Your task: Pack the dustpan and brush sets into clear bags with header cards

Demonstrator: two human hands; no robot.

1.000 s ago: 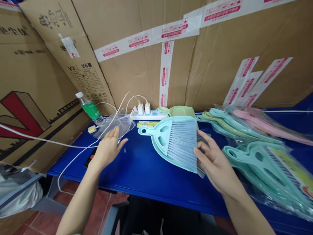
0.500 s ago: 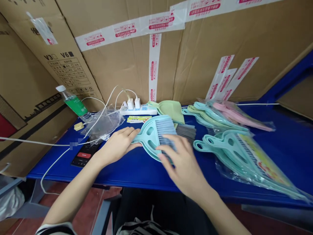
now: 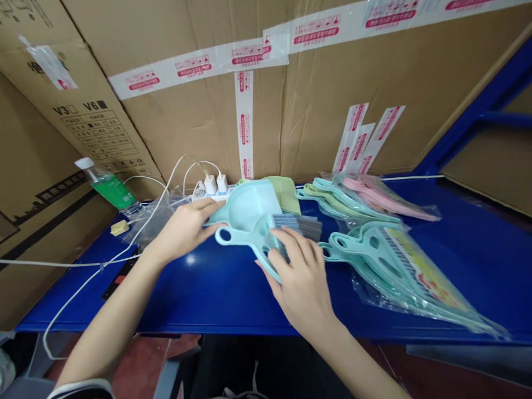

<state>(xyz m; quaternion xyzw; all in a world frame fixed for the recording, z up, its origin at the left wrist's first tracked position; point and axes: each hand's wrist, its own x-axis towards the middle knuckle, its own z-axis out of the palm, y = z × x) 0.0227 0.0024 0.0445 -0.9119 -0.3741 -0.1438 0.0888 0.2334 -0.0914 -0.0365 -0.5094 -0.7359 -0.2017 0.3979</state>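
My left hand (image 3: 185, 230) is closed round the handle of a light blue dustpan (image 3: 250, 205), whose pan points away to the right. In my right hand (image 3: 297, 271) is a matching light blue hand brush (image 3: 243, 237), gripped at its head, with the ring end of its handle toward the left. The brush overlaps the dustpan's near edge, and its blue-grey bristles (image 3: 286, 221) stick out beyond my fingers. Behind the dustpan lies a pale green dustpan (image 3: 286, 191). Grey bristles (image 3: 311, 227) of another brush show just past my right hand.
On the right lie bagged light blue brush-and-dustpan sets (image 3: 399, 266), with green, blue and pink bagged sets (image 3: 366, 197) behind. At left are a green-labelled bottle (image 3: 110, 188), white cables (image 3: 141, 233), clear plastic and a phone (image 3: 118, 280). Cardboard (image 3: 199, 122) walls the back of the blue table (image 3: 208, 310).
The brush, earlier lying over the dustpan, has come away toward me in my right hand. The dustpan's inside now shows. The whole view has shifted slightly.
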